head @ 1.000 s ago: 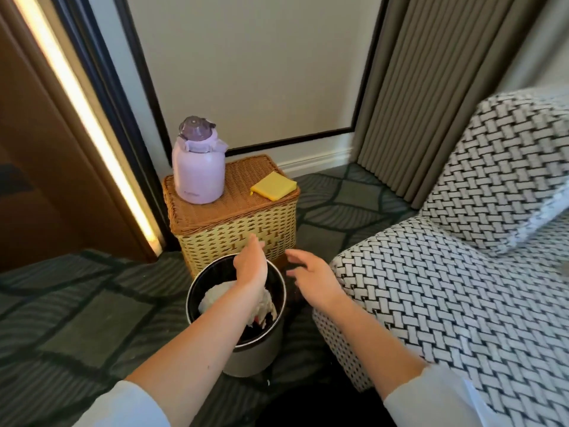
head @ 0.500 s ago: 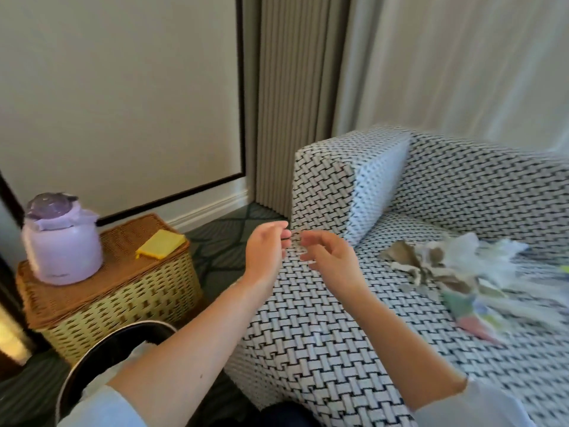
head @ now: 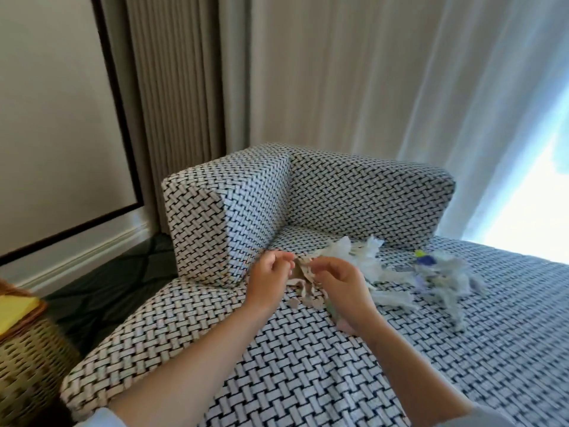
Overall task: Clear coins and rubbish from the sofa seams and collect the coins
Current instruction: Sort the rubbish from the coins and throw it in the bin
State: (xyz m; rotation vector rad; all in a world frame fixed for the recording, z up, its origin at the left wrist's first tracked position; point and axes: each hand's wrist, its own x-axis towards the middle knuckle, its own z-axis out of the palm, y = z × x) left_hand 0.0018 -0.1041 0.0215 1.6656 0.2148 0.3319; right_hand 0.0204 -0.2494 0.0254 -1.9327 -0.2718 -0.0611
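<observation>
While the left hand and right hand sit close together, fingers curled, a grip on the brown paper scraps between them cannot be told. The rubbish pile trails rightward along the sofa seat, nearer the right hand.

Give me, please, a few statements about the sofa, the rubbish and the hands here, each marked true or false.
1. The rubbish lies on the seat of the sofa. True.
2. The basket stands to the right of the sofa. False: it stands to the left of the sofa, at the left edge of the picture.
3. The left hand and the right hand are both at the near edge of the rubbish. True.
4. A yellow pad lies on the sofa seat. False: it lies on top of the basket.
</observation>
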